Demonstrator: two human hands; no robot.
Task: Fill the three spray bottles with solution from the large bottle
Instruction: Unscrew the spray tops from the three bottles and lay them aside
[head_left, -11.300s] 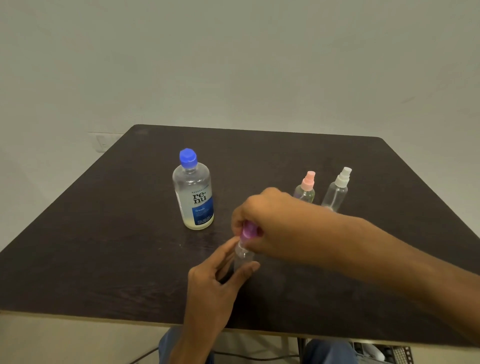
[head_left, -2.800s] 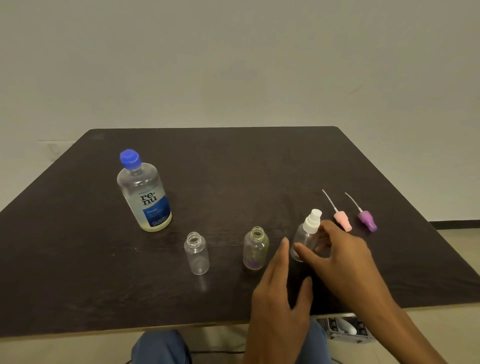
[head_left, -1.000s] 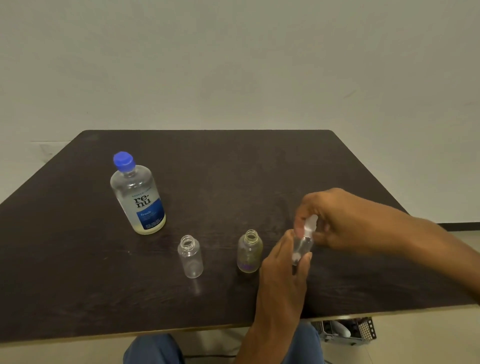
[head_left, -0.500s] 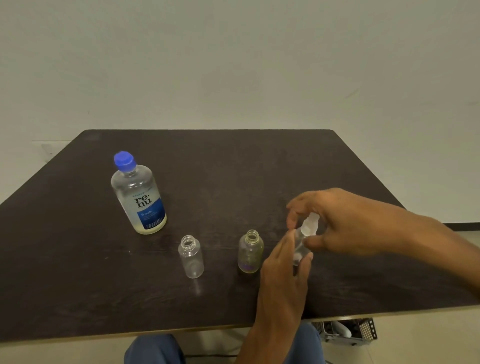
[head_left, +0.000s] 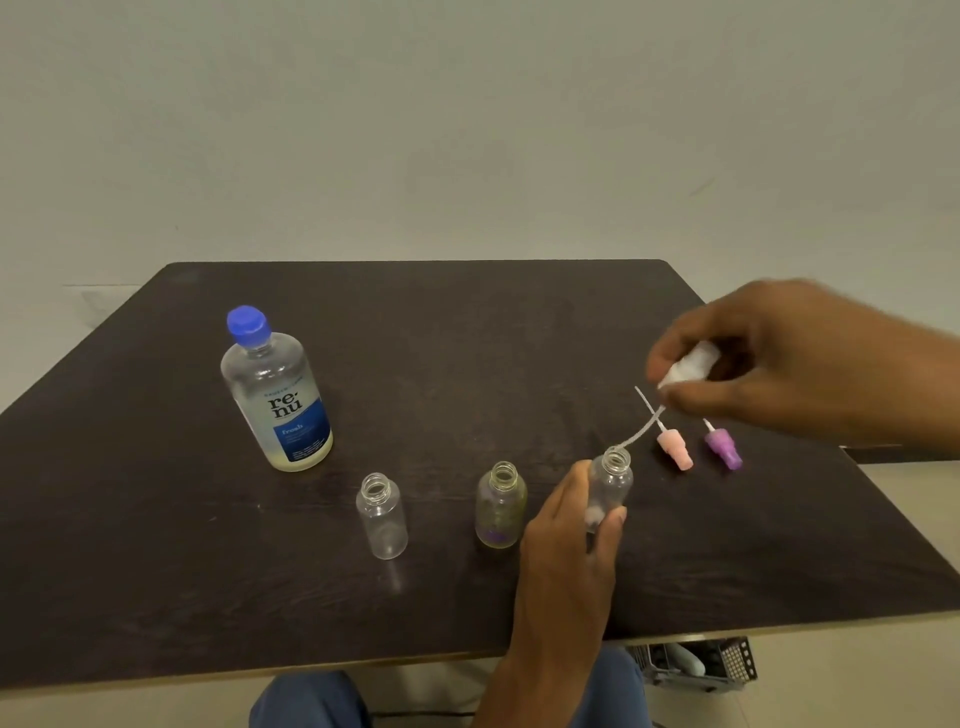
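A dark wood-grain desk (head_left: 467, 322) fills the middle of the frame, with a plain pale wall behind it across the upper half. The right hand (head_left: 769, 364) reaches in from the right edge at mid height, its fingers curled round a white spray head (head_left: 688, 366) held above the desk; the head's thin dip tube (head_left: 641, 428) slopes down and left, its tip at the mouth of the bottle below. The left hand (head_left: 571, 535) comes up from the bottom centre and grips that small clear bottle (head_left: 613, 480), thumb on one side and fingers on the other, the bottle upright on the desk with its neck open.

The large bottle (head_left: 278, 395) stands left of centre, upright, blue cap on, a little pale liquid at its base; its label reads "renu" with "fresh" on the blue band, and the finer print is too small to read. Two more small bottles stand uncapped in the lower middle: a clear one (head_left: 382, 514) and, to its right, a yellowish one (head_left: 500, 504) with something purple at the bottom. A pink spray head (head_left: 675, 449) and a purple spray head (head_left: 723, 451) lie side by side on the desk right of centre, under the right hand.
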